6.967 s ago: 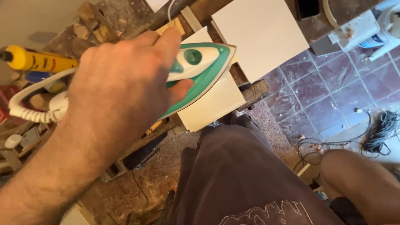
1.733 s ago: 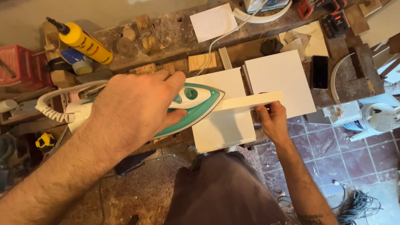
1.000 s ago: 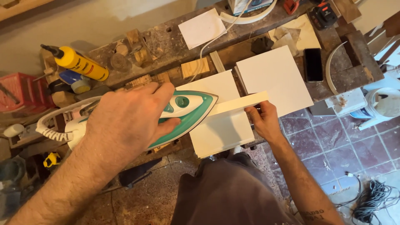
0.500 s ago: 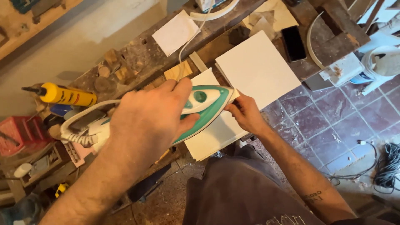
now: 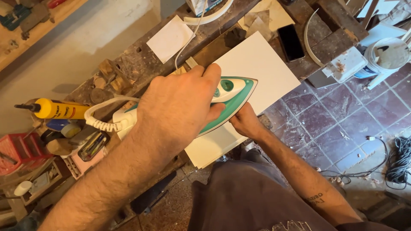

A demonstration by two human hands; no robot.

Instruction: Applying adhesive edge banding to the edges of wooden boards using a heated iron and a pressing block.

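My left hand [image 5: 180, 107] grips the handle of a green and white clothes iron [image 5: 231, 96], whose soleplate rests along the front edge of a white panel [image 5: 209, 147] on the workbench. Under the iron's tip, my right hand [image 5: 245, 122] holds that panel's edge; the thin white edging strip is hidden beneath the iron. A second white panel [image 5: 261, 70] lies just behind. The iron's white coiled cord [image 5: 99, 122] trails to the left.
A yellow sealant tube [image 5: 58, 109], wood offcuts [image 5: 109, 77], a white sheet [image 5: 170, 38], a black phone [image 5: 291, 42] and a curved white strip [image 5: 309, 38] lie on the rough wooden bench [image 5: 141, 64]. A red crate [image 5: 19, 152] stands left. Cables [image 5: 396, 160] lie on the tiled floor.
The iron has slid right along the panel's edge and now covers the white strip. My right hand has drawn in under the iron's tip. The camera view has shifted.
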